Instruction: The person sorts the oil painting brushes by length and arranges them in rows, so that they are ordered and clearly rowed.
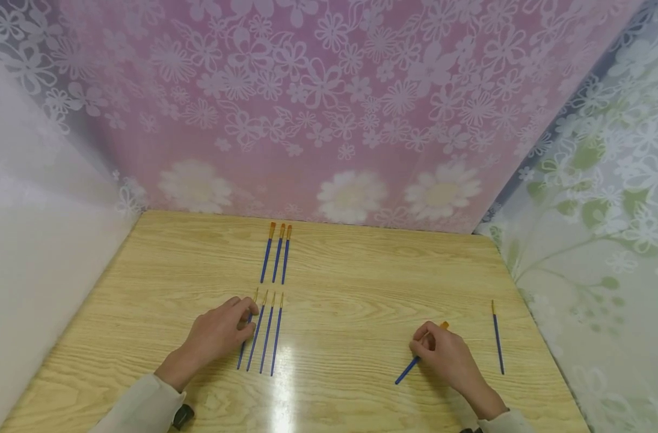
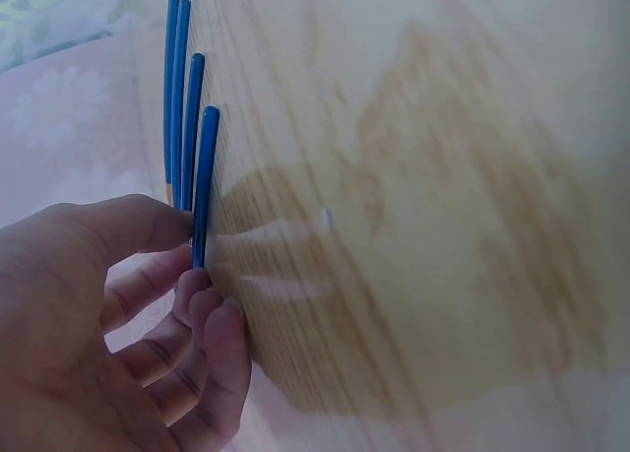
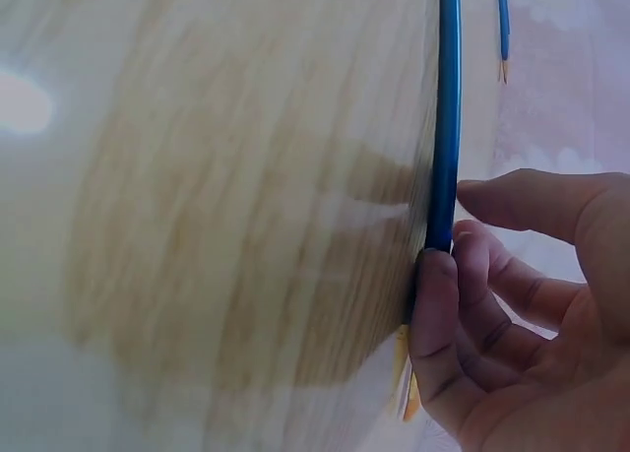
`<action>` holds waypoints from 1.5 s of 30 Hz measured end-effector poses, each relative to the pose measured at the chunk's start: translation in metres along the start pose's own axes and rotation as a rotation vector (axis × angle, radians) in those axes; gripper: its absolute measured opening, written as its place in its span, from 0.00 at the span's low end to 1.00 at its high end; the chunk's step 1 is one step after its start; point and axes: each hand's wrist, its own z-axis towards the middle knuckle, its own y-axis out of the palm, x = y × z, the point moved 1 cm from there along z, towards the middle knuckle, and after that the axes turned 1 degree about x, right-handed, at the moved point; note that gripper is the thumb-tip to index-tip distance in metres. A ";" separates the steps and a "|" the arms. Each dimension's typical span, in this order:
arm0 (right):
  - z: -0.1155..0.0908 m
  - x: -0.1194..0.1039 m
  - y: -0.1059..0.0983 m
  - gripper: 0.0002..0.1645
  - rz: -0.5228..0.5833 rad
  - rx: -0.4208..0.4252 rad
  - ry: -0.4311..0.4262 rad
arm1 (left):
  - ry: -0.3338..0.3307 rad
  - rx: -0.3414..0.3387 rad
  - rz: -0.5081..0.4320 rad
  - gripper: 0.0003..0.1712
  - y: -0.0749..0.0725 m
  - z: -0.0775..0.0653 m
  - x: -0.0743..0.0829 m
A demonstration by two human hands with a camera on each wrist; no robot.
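Over the left end of a row of thin blue-handled paintbrushes, my left hand [image 1: 221, 329] pinches the leftmost paintbrush [image 1: 242, 355] between thumb and fingers. In the left wrist view that brush's blue handle [image 2: 208, 152] lies close to the tabletop. Beside it lie the row's other thin brushes [image 1: 276, 341], tips pointing away. On the right side, my right hand [image 1: 445, 355] pinches a paintbrush [image 1: 406, 371] with an orange bristle head, slanted on or just above the table. Its handle [image 3: 448, 107] runs upward in the right wrist view; the fingers partly cover it.
Three wider orange-tipped paintbrushes [image 1: 285, 258] lie side by side beyond the row. A single thin paintbrush [image 1: 498, 346] lies near the right edge of the wooden table [image 1: 350, 288]. A pink flowered curtain [image 1: 307, 120] hangs behind; pale patterned sheets flank both sides.
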 end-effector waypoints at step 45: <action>0.008 0.009 0.001 0.06 -0.057 0.056 -0.074 | 0.008 -0.008 -0.005 0.11 0.000 0.000 0.001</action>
